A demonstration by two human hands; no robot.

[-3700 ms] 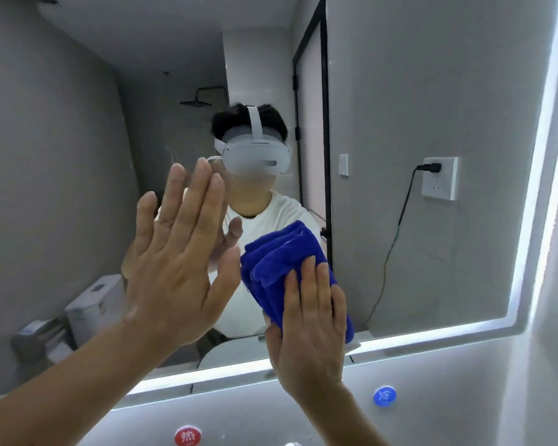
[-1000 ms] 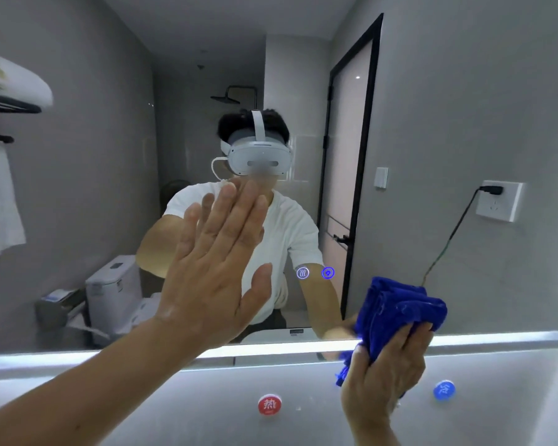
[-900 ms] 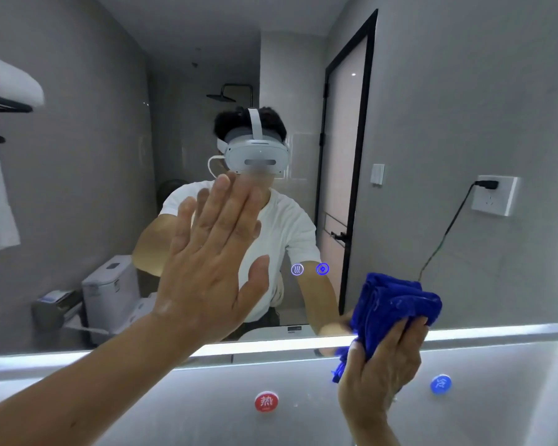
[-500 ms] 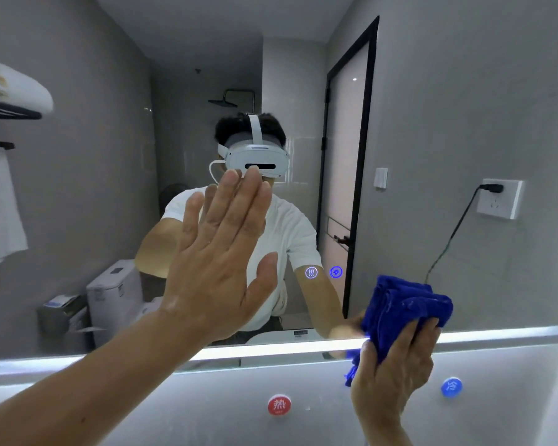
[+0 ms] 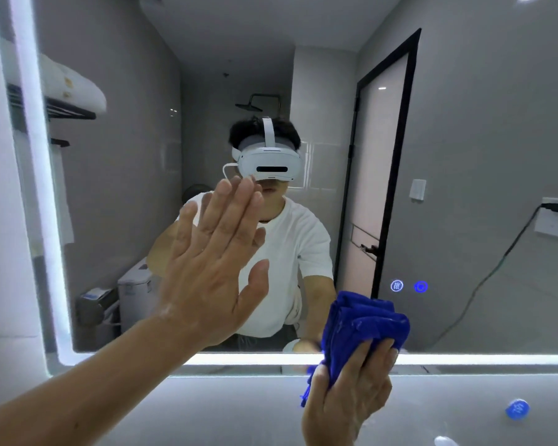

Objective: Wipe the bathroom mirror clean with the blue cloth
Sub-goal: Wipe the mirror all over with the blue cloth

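Note:
A large lit mirror [image 5: 464,156] fills the view, with a glowing strip along its lower and left edges. My left hand [image 5: 213,265] lies flat against the glass at the centre, fingers straight and together. My right hand [image 5: 351,397] grips a bunched blue cloth [image 5: 364,323] and holds it against the mirror's lower edge, right of centre. The cloth covers part of the lit strip. My reflection, in a white shirt and a white headset, shows behind both hands.
Two small lit touch icons [image 5: 408,286] sit on the glass just above and to the right of the cloth. A blue round tap marker [image 5: 517,409] is on the wall below the mirror. A wall socket with a plugged cable [image 5: 556,217] appears as a reflection at right.
The view has swung left, bringing the mirror's left lit edge into sight. The cloth in my right hand has slid left along the mirror's lower edge, past the touch icons. My left hand stays flat on the glass.

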